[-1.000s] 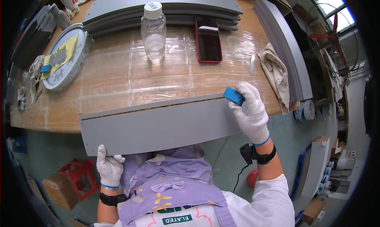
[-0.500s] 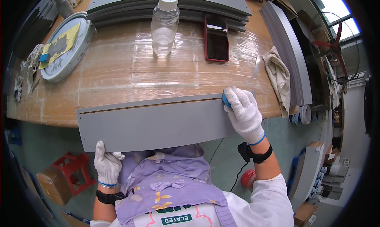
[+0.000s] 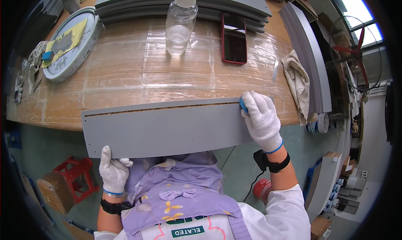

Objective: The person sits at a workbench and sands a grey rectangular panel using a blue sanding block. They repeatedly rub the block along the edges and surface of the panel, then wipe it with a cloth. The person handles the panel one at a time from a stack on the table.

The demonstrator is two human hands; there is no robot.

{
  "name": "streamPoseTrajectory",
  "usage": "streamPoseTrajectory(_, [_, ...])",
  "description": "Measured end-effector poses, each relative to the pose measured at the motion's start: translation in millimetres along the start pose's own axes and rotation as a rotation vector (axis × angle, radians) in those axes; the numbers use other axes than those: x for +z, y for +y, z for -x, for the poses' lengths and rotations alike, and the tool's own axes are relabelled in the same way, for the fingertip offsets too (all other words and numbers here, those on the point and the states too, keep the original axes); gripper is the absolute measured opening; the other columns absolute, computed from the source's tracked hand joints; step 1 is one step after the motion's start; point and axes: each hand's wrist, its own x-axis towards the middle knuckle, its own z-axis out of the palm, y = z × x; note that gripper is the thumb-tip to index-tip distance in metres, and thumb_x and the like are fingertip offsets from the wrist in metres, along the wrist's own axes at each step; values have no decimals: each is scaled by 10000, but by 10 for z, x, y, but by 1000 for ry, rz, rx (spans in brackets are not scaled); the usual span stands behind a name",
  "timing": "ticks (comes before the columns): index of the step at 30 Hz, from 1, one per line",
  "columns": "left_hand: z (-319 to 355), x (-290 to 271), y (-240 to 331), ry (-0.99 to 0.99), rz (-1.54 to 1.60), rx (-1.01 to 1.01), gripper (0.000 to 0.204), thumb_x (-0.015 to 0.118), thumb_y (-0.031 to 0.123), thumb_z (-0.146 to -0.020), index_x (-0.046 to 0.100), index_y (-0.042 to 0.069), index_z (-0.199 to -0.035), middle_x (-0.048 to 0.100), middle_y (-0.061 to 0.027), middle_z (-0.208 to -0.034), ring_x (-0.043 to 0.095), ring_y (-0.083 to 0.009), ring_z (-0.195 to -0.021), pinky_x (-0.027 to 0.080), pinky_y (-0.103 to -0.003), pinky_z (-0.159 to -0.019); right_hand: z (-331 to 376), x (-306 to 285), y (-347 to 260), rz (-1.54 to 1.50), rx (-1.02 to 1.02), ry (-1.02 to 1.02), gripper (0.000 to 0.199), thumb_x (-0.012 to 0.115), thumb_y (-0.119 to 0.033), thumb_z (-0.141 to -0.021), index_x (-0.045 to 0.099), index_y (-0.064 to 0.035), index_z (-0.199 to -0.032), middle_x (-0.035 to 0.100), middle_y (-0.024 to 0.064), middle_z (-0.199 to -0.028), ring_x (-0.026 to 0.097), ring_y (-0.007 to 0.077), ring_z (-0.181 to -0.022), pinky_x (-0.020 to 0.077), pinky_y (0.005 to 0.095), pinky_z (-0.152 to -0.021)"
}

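A long grey panel (image 3: 167, 129) leans across the front edge of the wooden table (image 3: 138, 72). My right hand (image 3: 261, 116), in a white glove, presses a small blue block (image 3: 242, 104) against the panel's upper right edge. My left hand (image 3: 113, 173), also gloved, grips the panel's lower left corner from below.
A clear plastic bottle (image 3: 180, 22) and a dark phone in a red case (image 3: 234, 38) stand behind the panel. A round grey tray (image 3: 73, 43) lies at the left, a cloth (image 3: 298, 83) at the right. More grey panels (image 3: 184, 1) are stacked at the back. A red stool (image 3: 75, 177) stands below.
My right hand has slid the blue block left along the panel's top edge, covering it more. The left hand stays at the lower left corner.
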Motion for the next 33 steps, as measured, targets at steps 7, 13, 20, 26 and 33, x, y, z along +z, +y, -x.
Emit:
streamPoseTrajectory(7, [8, 29, 4, 15, 0, 1, 236, 501, 379, -1028, 588, 165, -1078, 638, -30, -806, 591, -148, -577, 472, -291, -491, 5, 19, 8, 17, -10, 8, 645, 745, -7, -677, 557, -54, -1292, 600, 150, -1194, 583, 341, -1073, 487, 429, -930])
streamPoseTrajectory(13, [-4, -13, -18, -14, -6, 17, 236, 495, 372, -1031, 588, 159, -1075, 638, -29, -811, 587, -145, -578, 470, -289, -490, 25, 12, -5, -9, 16, 27, 631, 747, -20, -685, 564, -54, -1288, 602, 141, -1189, 582, 340, -1072, 485, 427, -928])
streamPoseTrajectory(20, [41, 70, -38, 51, 15, 32, 200, 546, 354, -1011, 594, 167, -1060, 649, -9, -822, 580, -132, -571, 468, -282, -487, 237, -164, 218, -234, 393, 157, 585, 672, -24, -829, 501, -34, -1389, 580, 145, -1261, 583, 294, -1091, 481, 398, -958])
streamPoseTrajectory(26, [36, 139, -236, -96, -15, -117, 274, 563, 369, -996, 582, 117, -1101, 644, -45, -871, 588, -162, -619, 485, -327, -548, 729, -391, 778, -1070, 1143, 539, 499, 574, -78, -965, 437, 44, -1430, 561, 129, -1260, 602, 152, -999, 544, 292, -841])
streamPoseTrajectory(33, [71, 446, -473, -148, -34, -284, 352, 567, 391, -988, 563, 83, -1158, 662, -109, -911, 648, -258, -668, 566, -409, -582, 695, -236, 993, -810, 980, 264, 460, 600, -94, -931, 507, 18, -1367, 591, 161, -1303, 593, 244, -1147, 459, 331, -1000])
